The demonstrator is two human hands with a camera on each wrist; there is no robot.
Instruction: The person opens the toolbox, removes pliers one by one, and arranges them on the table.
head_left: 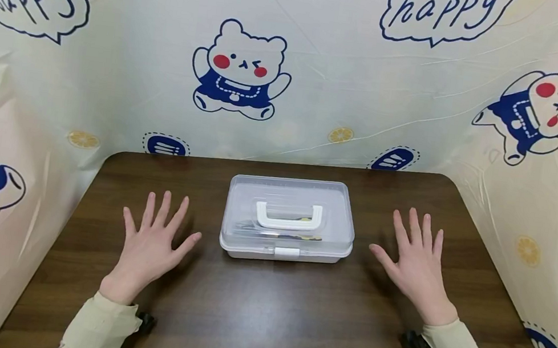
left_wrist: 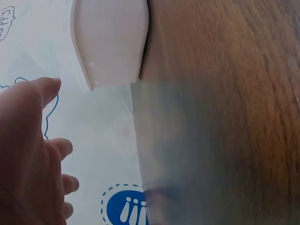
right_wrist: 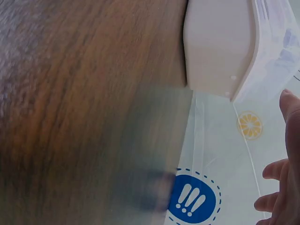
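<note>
A plastic storage box [head_left: 250,245] with a clear lid and a white carry handle [head_left: 287,224] sits at the back middle of the table. Its lid is down, and a white latch [head_left: 286,253] shows at the front. Through the lid, slim items with dark and yellow parts [head_left: 297,237] are visible. To the left of the box is my left hand [head_left: 148,251], fingers spread and holding nothing. My right hand [head_left: 418,270] is spread the same way on the other side, apart from the box. Each wrist view shows one end of the box [left_wrist: 110,42] beyond the fingers.
The dark wooden table [head_left: 252,320] has rounded back corners. Behind it and along both sides hangs a pale cloth [head_left: 318,104] printed with cartoon bears, lemon slices and lettering. A small black device [head_left: 417,343] is strapped at the right wrist, another [head_left: 145,323] at the left.
</note>
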